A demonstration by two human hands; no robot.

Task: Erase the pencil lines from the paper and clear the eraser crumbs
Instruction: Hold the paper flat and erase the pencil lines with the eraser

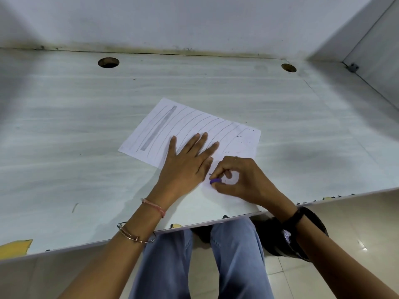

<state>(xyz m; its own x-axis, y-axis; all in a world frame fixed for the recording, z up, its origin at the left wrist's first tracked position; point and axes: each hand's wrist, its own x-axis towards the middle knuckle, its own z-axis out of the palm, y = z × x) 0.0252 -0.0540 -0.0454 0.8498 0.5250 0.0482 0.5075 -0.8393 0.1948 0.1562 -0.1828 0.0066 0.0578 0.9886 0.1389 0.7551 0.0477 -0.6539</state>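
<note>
At frame centre, flat on the desk (pixel 86 126): the paper (pixel 194 124). On its near part, left hand (pixel 187 160); just right, right hand (pixel 239 180), eraser (pixel 215 180) pinched against the sheet. Near the paper's right edge, crumbs (pixel 241 143). Upper left, hole (pixel 108 62); upper right, second hole (pixel 288 67).

No text, label, brand, number or sign can be read. No legible writing is borne by the paper (pixel 246 134).
</note>
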